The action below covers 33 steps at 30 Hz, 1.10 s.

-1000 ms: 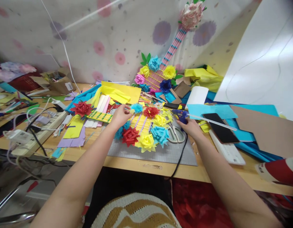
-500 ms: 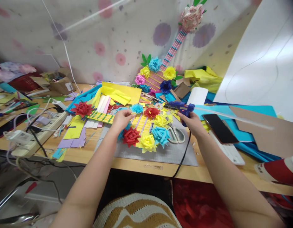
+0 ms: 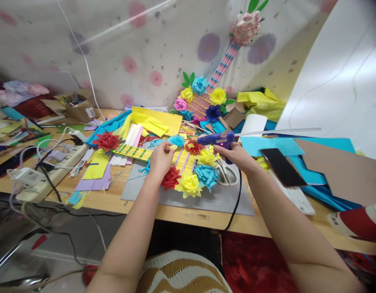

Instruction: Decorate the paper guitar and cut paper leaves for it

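My right hand (image 3: 237, 154) grips a blue hot glue gun (image 3: 217, 139), its nozzle pointing left and a clear glue stick (image 3: 276, 132) jutting from its back. My left hand (image 3: 161, 160) is closed in a pinch, with a small yellow paper piece (image 3: 173, 147) at its fingertips. Beneath both hands lies a yellow paper guitar (image 3: 134, 151) trimmed with paper flowers. Around its body are a red flower (image 3: 170, 177), a yellow flower (image 3: 189, 184) and a blue flower (image 3: 206, 176). Another red flower (image 3: 106, 141) sits at the neck's end. Part of the body is hidden by my left hand.
Scissors (image 3: 227, 174) lie beside the guitar on a grey cutting mat (image 3: 188, 206). To the right are a phone (image 3: 282, 167), brown cardboard (image 3: 343, 171) and a red-and-white cup (image 3: 359, 221). A power strip (image 3: 53, 175) lies left. A pink paper guitar (image 3: 220, 73) leans at the back.
My right hand has brought the glue gun left, over the guitar's flowers. My left hand has shifted slightly right, and the yellow piece at its fingertips now shows more clearly.
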Tool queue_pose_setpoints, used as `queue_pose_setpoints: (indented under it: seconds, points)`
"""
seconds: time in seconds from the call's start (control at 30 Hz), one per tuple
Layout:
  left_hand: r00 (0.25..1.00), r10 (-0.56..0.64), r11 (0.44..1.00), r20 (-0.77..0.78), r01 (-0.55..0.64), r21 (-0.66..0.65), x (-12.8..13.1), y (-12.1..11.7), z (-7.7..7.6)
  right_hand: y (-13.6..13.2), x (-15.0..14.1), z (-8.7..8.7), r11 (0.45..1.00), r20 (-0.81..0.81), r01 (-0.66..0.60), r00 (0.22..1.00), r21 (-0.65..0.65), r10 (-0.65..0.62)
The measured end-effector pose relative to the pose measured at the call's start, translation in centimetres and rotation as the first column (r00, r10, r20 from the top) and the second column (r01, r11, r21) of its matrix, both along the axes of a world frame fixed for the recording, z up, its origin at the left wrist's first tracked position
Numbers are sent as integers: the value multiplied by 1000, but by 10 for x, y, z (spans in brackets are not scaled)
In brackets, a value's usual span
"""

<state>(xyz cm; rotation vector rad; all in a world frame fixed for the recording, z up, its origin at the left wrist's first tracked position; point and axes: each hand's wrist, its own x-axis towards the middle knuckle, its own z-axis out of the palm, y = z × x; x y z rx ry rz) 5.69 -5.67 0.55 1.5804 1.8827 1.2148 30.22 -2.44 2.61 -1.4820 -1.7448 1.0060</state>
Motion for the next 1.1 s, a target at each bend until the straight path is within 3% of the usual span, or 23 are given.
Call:
queue_pose_setpoints:
  seconds: [0.1, 0.2, 0.27, 0.4, 0.53, 0.73, 0.87, 0.97, 1.1]
  points:
    - [960, -30, 997, 280, 10, 73, 15, 0, 3, 0, 3, 4, 999, 12, 21, 1000, -51, -20]
    - [743, -57, 998, 667, 22, 61, 32, 4, 10, 1, 9, 3, 998, 14, 35, 999, -50, -34]
    - [582, -42, 999, 812, 26, 33, 43, 8, 16, 2, 15, 1, 999, -26, 41, 999, -34, -42]
    - [384, 3, 995, 923, 89, -41, 64, 17, 27, 2, 30, -1, 999, -135, 31, 990, -13, -33]
    - [299, 19, 981, 954, 178, -76, 81, 25, 29, -2, 38, 0, 999, -140, 13, 990, -36, -18]
    - [331, 69, 976, 941, 173, -132, 83, 30, 18, -5, 36, 1, 999, -144, 20, 989, -42, -25]
    - [392, 48, 988, 919, 116, -101, 59, 35, 18, -5, 37, 0, 997, -161, 71, 984, -29, -75]
    - [546, 21, 999, 838, -31, -5, 19, 46, 26, -5, 39, -3, 993, -168, 115, 979, -18, -116]
    - [815, 59, 984, 576, -144, 104, -43, 66, 30, -2, 38, -8, 991, -177, 132, 976, -9, -131]
